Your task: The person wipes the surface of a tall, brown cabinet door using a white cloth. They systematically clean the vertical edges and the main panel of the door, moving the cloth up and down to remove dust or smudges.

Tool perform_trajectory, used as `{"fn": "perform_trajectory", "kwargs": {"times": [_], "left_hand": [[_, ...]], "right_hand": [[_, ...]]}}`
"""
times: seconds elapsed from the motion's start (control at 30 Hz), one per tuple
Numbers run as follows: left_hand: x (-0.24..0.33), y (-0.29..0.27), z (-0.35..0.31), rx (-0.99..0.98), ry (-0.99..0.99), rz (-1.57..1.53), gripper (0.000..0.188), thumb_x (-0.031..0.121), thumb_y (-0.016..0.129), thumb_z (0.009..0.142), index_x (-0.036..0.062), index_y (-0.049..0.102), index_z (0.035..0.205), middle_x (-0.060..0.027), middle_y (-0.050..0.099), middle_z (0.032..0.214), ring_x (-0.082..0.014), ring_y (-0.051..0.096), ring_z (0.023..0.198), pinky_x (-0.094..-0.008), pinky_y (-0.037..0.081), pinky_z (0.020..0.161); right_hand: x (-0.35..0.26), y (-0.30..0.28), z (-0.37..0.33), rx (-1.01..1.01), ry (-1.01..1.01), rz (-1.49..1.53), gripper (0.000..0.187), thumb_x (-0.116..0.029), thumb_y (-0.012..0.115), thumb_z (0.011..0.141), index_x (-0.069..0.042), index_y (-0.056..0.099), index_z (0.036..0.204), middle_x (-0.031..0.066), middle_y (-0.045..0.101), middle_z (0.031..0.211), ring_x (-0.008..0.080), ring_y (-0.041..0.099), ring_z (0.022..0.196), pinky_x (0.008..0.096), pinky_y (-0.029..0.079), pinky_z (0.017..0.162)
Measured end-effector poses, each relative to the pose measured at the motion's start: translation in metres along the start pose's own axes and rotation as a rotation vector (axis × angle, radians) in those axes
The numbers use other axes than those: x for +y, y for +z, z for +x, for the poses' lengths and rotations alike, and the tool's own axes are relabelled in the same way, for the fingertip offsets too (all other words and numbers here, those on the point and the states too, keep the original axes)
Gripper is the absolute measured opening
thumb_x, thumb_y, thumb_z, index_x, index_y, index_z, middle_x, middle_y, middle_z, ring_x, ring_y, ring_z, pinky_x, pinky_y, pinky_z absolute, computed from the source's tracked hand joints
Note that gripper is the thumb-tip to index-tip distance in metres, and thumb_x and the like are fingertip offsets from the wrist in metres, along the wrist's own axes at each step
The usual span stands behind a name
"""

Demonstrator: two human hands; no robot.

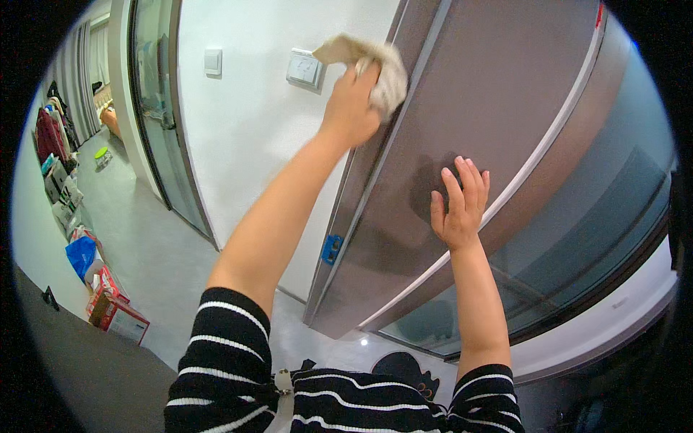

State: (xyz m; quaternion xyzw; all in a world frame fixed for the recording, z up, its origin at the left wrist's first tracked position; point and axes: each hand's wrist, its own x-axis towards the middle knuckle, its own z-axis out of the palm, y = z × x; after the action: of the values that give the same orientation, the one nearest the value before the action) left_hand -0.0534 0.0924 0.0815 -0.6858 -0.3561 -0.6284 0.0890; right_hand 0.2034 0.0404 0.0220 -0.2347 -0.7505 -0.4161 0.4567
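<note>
Up high, left hand [351,108] fingers clamp crumpled beige cloth [375,65] on smooth grey door [491,108] edge; right hand [460,206] flat on door, fingers together.

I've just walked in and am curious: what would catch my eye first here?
Top centre, the left hand presses a crumpled pale cloth against the edge of a big grey-brown door. Just below it, the right hand lies flat and open on that door. Boxes and bags line the floor at far left.

The person wears a black top with thin white stripes, its short sleeves ending above the elbows. Both forearms are bare, and the left hand [351,108] and right hand [460,206] carry no gloves.
</note>
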Motion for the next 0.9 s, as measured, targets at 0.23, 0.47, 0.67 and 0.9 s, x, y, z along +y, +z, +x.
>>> {"fn": "perform_trajectory", "kwargs": {"times": [0.23,0.47,0.67,0.9], "left_hand": [[-0.048,0.017,-0.218,-0.187,-0.167,0.078,0.059,-0.004,0.052,0.072,0.0018,0.049,0.131,-0.0294,0.046,0.127,-0.0489,0.045,0.118,-0.0482,0.04,0.1],[0.013,0.013,-0.082,-0.013,0.068,0.177,0.057,-0.001,0.058,0.069,0.0048,0.056,0.126,-0.0286,0.043,0.133,-0.0481,0.042,0.122,-0.0494,0.038,0.102],[0.078,0.021,0.018,0.244,0.213,0.457,0.064,0.001,0.054,0.067,0.0032,0.053,0.131,-0.0298,0.045,0.127,-0.0507,0.042,0.117,-0.0527,0.035,0.104],[0.042,0.059,-0.21,-0.128,-0.109,0.561,0.072,0.001,0.059,0.066,-0.0012,0.042,0.136,-0.0357,0.04,0.129,-0.0543,0.039,0.121,-0.0547,0.032,0.107]], "right_hand": [[0.001,-0.005,-0.002,0.005,-0.017,0.049,0.037,-0.023,0.062,0.088,-0.012,0.06,0.123,0.0136,0.055,0.135,0.0308,0.049,0.127,0.05,0.024,0.113],[0.009,-0.016,-0.004,-0.013,-0.02,0.117,0.035,-0.023,0.064,0.085,-0.012,0.063,0.119,0.0137,0.055,0.133,0.0308,0.051,0.124,0.0498,0.027,0.112],[0.014,-0.025,-0.005,0.034,-0.062,0.292,0.035,-0.019,0.067,0.08,-0.009,0.064,0.114,0.0151,0.055,0.13,0.0333,0.053,0.119,0.0498,0.036,0.105],[0.019,-0.022,-0.031,0.108,-0.104,0.444,0.035,-0.013,0.068,0.08,-0.008,0.063,0.114,0.0158,0.056,0.127,0.0337,0.056,0.115,0.0472,0.044,0.1]]}}
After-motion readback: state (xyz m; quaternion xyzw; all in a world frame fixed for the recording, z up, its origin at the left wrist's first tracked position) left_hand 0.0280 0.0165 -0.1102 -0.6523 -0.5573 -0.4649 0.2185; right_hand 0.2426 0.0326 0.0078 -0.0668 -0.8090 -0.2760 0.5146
